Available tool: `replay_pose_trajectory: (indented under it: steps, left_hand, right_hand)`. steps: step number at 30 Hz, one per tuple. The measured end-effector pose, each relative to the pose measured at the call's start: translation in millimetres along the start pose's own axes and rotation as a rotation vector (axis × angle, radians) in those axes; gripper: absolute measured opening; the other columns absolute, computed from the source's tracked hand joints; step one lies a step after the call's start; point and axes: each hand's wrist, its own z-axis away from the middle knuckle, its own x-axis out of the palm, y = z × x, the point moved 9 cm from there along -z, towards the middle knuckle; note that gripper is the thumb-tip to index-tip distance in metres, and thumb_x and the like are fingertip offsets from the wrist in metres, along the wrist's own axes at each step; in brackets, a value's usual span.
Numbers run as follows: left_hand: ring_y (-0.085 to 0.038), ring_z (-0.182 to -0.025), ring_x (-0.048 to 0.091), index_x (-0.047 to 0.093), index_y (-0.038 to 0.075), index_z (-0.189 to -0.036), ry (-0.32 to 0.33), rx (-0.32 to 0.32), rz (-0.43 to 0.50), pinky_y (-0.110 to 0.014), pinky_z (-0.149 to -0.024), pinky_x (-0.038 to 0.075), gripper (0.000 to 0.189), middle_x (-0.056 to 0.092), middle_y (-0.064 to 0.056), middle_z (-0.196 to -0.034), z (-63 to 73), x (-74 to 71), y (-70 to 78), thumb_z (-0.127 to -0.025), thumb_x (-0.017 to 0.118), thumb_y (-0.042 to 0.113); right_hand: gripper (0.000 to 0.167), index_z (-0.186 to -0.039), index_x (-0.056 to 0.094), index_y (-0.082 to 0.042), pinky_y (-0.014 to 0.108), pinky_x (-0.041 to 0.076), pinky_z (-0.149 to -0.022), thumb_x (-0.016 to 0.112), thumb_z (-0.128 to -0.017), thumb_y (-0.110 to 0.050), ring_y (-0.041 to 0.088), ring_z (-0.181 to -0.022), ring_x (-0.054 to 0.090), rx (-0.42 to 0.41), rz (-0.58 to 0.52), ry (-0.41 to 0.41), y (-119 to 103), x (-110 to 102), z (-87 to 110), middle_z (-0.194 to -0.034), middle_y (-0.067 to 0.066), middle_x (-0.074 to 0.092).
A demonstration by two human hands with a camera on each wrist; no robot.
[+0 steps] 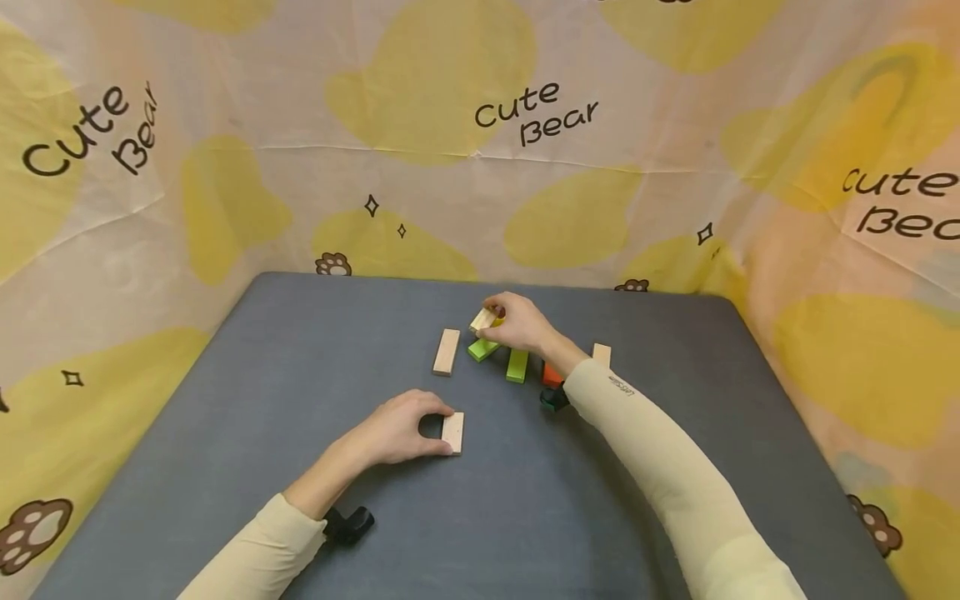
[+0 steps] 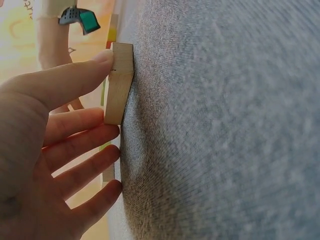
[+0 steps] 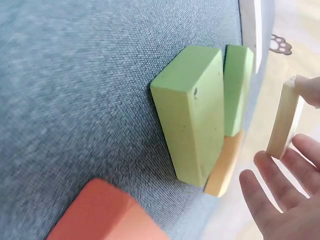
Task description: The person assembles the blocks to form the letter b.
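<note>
My left hand [image 1: 397, 429] pinches a plain wooden block [image 1: 453, 433] between thumb and index finger. That block [image 2: 120, 85] lies on the grey table, and the other fingers are spread below it in the left wrist view. Farther back, my right hand [image 1: 521, 323] holds a second plain wooden block [image 1: 482, 320] by its ends. In the right wrist view this block [image 3: 286, 120] is up off the table, beyond two green blocks [image 3: 200, 115] and a yellow-orange block [image 3: 225, 167]. In the head view the right hand partly covers the yellow one.
A plain block [image 1: 446, 352] lies left of the green block [image 1: 483, 349]. Another green block [image 1: 517, 365], a red-orange block [image 1: 552, 375] and a plain block [image 1: 602, 354] lie to the right, partly behind my right arm. Printed cloth walls [image 1: 420, 217] surround the table [image 1: 315, 333].
</note>
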Motion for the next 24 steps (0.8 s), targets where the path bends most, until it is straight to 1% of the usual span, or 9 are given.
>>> replay_pose_trajectory:
  steps: [6,13,17,24]
  left_hand:
    - [-0.025,-0.117,0.061,0.075,0.012,-0.118,0.002,-0.006,0.005,-0.046,-0.101,0.048,0.046,0.071,0.0,-0.116,0.1,-0.6,-1.3,-0.081,0.087,0.038]
    - [-0.025,-0.116,0.061,0.076,0.012,-0.117,0.012,-0.004,-0.001,-0.047,-0.1,0.048,0.046,0.071,0.0,-0.115,0.1,-0.9,-0.8,-0.08,0.087,0.038]
    - [-0.025,-0.116,0.061,0.076,0.012,-0.117,0.019,-0.001,0.005,-0.047,-0.101,0.048,0.046,0.072,0.0,-0.115,1.2,-0.9,-1.8,-0.081,0.087,0.039]
    - [-0.023,-0.115,0.062,0.076,0.012,-0.118,0.031,0.005,0.02,-0.045,-0.1,0.049,0.046,0.071,0.002,-0.115,2.6,-1.8,-1.0,-0.081,0.087,0.037]
  right_hand:
    - [0.062,-0.139,0.061,-0.003,0.038,0.052,-0.09,0.079,-0.087,-0.031,0.025,-0.111,0.057,-0.074,-0.009,-0.005,-10,-3,13.0,-0.126,0.008,0.062]
    - [0.06,-0.137,0.062,-0.007,0.039,0.051,-0.096,0.081,-0.085,-0.028,0.029,-0.113,0.059,-0.133,-0.09,-0.021,-29,-1,33.9,-0.127,0.007,0.061]
    - [0.061,-0.137,0.062,-0.008,0.038,0.05,-0.098,0.083,-0.084,-0.03,0.026,-0.113,0.059,-0.162,-0.092,-0.031,-37,4,42.9,-0.126,0.005,0.062]
    - [0.057,-0.133,0.063,-0.002,0.039,0.051,-0.1,0.084,-0.083,-0.022,0.031,-0.109,0.06,-0.258,-0.111,-0.034,-51,13,54.0,-0.122,0.009,0.063]
